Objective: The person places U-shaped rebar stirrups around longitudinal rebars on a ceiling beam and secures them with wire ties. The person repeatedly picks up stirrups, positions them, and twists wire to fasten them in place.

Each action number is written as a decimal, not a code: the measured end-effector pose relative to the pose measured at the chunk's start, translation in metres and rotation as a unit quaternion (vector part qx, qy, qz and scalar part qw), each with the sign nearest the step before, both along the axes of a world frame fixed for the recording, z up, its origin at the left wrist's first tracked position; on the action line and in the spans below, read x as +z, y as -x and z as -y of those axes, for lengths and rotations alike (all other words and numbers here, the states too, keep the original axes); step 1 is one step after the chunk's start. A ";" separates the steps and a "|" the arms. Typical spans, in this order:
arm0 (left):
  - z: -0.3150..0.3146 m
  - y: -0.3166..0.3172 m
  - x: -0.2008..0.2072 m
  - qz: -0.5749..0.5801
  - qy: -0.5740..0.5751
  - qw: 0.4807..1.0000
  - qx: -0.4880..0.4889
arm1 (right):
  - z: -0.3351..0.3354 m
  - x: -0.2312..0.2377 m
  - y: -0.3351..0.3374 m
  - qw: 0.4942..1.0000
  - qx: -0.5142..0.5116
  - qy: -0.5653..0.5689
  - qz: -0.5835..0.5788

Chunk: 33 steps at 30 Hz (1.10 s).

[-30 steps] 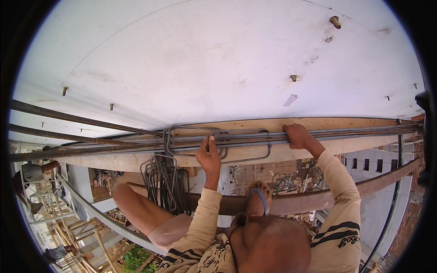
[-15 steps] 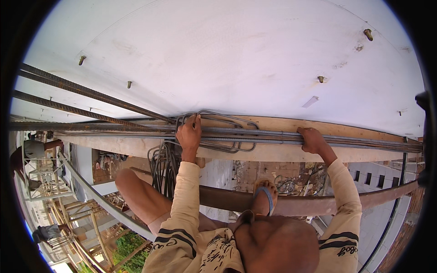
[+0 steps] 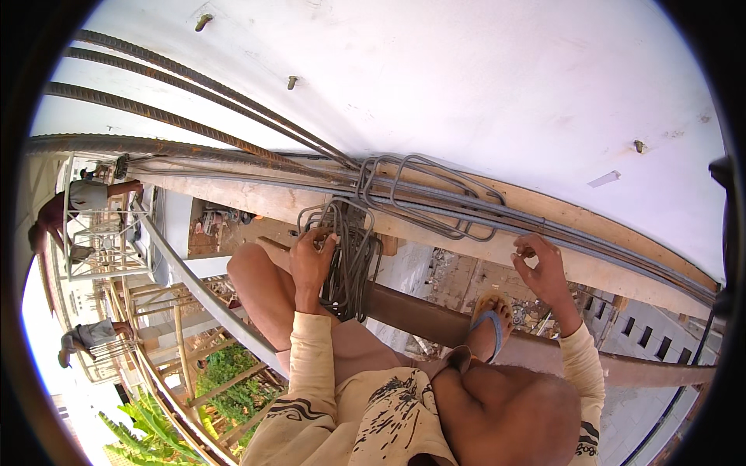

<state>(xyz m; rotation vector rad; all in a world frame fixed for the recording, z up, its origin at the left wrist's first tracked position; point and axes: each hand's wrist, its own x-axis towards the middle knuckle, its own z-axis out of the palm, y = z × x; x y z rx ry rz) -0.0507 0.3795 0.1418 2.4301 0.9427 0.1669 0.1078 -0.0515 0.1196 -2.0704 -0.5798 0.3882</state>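
My left hand (image 3: 312, 264) is beside the near left side of a bundle of bent wire stirrups (image 3: 350, 272) hanging over the board. Its fingers are loosely bent and the thumb stands apart; whether a fingertip touches a stirrup is hard to see. A few rectangular stirrups (image 3: 395, 182) lie around or across the long grey steel bars (image 3: 575, 231) along the wooden board (image 3: 256, 196). On the near side of those bars, my right hand (image 3: 542, 268) hovers with curved fingers, thumb apart, holding nothing.
Rusty ribbed bars (image 3: 155, 102) slant in from the upper left. Bolts (image 3: 292, 81) stick out of the white panel (image 3: 482, 93). My sandalled foot (image 3: 489, 330) is by a brown beam (image 3: 420, 313), high above rubble. Two people (image 3: 89, 194) are by scaffolding at left.
My left hand has left the stirrups on the bars and come down to the hanging bundle. My right hand has let go of the bars and drawn nearer. The view has tilted.
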 end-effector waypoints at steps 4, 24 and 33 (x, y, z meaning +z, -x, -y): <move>-0.015 0.018 -0.021 -0.028 -0.174 0.983 0.046 | -0.082 -0.030 0.037 0.989 0.109 -0.085 -0.044; -0.034 0.041 -0.012 -0.108 0.227 0.968 0.014 | -0.254 -0.091 0.079 0.809 0.019 -0.276 -0.518; -0.046 0.032 -0.030 -0.005 0.283 0.948 0.142 | -0.253 -0.074 0.105 0.621 -0.059 -0.488 -0.610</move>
